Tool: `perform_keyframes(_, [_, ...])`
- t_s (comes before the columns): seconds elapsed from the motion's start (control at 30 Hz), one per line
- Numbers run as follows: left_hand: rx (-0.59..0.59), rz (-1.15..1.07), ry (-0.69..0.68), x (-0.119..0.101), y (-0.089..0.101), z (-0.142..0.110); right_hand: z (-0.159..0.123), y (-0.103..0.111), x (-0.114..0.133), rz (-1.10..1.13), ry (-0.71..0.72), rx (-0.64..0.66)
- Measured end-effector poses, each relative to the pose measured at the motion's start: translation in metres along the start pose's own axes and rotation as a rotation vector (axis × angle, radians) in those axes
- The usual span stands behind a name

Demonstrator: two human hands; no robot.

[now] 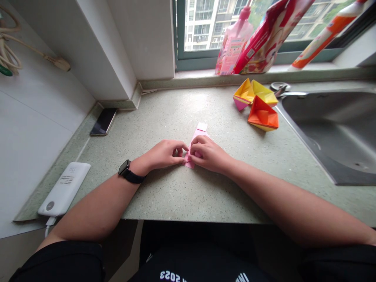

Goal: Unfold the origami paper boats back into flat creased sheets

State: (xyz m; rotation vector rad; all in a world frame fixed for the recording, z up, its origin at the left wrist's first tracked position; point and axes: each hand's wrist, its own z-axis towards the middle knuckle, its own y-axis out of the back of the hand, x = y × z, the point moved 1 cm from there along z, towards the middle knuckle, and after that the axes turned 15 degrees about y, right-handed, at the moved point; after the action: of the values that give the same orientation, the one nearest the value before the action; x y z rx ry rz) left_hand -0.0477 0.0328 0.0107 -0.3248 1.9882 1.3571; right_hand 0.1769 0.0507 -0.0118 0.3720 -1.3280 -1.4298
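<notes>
A folded strip of pink paper lies on the countertop in the middle, with a paler square at its far end. My left hand, a black watch on its wrist, is curled with thumb and forefinger pinching the paper's near left edge. Over the middle of the paper, my right hand is bent, its fingertips closed on the same edge beside the left fingers. Both hands hide part of the paper, so the folds under them cannot be made out.
Several folded paper boats, among them an orange one, stand near the metal sink at right. A phone and a white power bank lie at left. A pink pump bottle is on the windowsill.
</notes>
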Motion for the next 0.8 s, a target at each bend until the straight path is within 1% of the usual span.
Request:
perform_keyframes(0.13, [-0.003, 0.011, -0.003, 0.0011, -0.0006, 0.0008, 0.0003, -0.0006, 0.0006, 0.003, -0.002, -0.018])
perform_keyframes(0.37, [0.002, -0.003, -0.002, 0.0001, 0.0001, 0.0008, 0.0007, -0.001, 0.0018, -0.009, -0.015, -0.014])
perform_keyframes(0.8, [0.009, 0.027, -0.012, -0.0002, 0.0004, 0.0022, 0.001, -0.0001, -0.0006, -0.016, -0.003, 0.021])
